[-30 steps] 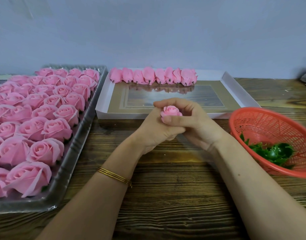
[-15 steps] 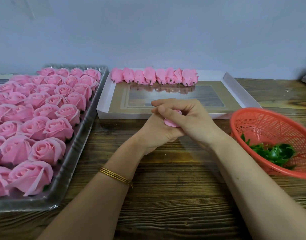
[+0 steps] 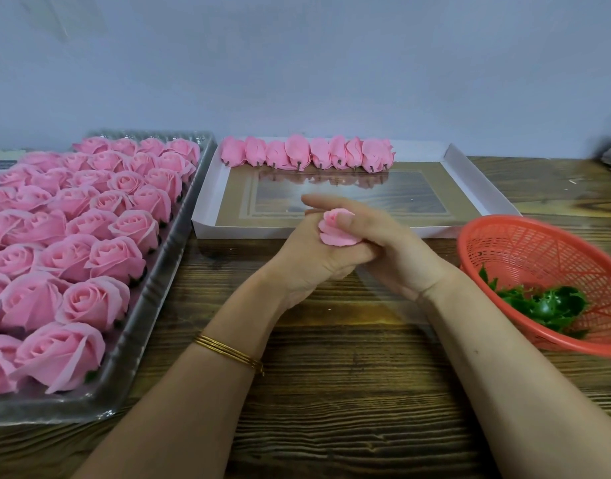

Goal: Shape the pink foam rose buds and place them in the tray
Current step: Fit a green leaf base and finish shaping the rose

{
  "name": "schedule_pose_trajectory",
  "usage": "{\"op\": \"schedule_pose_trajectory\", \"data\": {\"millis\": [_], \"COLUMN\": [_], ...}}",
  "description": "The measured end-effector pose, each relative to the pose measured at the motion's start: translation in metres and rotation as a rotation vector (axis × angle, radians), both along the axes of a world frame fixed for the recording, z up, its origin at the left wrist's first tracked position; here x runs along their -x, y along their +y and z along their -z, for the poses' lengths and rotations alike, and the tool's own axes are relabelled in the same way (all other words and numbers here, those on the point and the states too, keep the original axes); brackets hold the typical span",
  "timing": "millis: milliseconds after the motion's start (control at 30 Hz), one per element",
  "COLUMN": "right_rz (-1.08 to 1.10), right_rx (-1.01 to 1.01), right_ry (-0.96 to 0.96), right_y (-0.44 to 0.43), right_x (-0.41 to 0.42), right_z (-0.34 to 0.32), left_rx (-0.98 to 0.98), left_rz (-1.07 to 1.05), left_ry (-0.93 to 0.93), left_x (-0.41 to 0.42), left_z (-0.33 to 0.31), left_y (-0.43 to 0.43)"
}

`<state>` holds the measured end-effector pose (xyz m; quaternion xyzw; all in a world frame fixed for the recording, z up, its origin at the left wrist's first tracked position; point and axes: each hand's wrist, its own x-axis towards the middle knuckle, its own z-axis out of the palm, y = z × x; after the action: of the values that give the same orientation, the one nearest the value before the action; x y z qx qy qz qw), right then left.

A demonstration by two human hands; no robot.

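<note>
A pink foam rose bud (image 3: 334,230) sits between both hands above the wooden table, in front of the white tray (image 3: 466,167). My left hand (image 3: 307,257) grips the bud from below and the left. My right hand (image 3: 390,247) wraps over it from the right, its thumb pressed on the bud's top. Along the far edge of the white tray lies a row of several shaped pink buds (image 3: 307,153), stems pointing toward me.
A clear plastic tray (image 3: 152,305) full of open pink foam roses (image 3: 89,236) fills the left side. A red mesh basket (image 3: 539,250) holding green leaf pieces (image 3: 546,302) stands at the right. A blue-grey wall rises behind the table.
My right hand closed over the bud and covered it, then shifted so the bud shows again, tilted to the left. Both hands stay in the same spot.
</note>
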<state>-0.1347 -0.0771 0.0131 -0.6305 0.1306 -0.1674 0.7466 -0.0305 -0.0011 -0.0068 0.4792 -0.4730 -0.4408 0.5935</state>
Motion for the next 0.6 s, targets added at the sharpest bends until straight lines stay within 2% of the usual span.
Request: {"op": "schedule_pose_trajectory", "data": {"millis": [200, 400, 600], "right_rz": [0.088, 0.104, 0.103], "right_rx": [-0.286, -0.334, -0.296], "right_ry": [-0.143, -0.215, -0.167], "right_y": [-0.001, -0.005, 0.003], "right_x": [-0.003, -0.004, -0.009], "right_z": [-0.002, 0.000, 0.005], "left_rx": [0.151, 0.198, 0.190], "left_rz": [-0.164, -0.304, -0.409], "left_ry": [0.054, 0.090, 0.095], "left_x": [-0.008, -0.005, -0.006], "left_z": [-0.005, -0.017, -0.020], "left_y": [-0.002, -0.003, -0.002]}}
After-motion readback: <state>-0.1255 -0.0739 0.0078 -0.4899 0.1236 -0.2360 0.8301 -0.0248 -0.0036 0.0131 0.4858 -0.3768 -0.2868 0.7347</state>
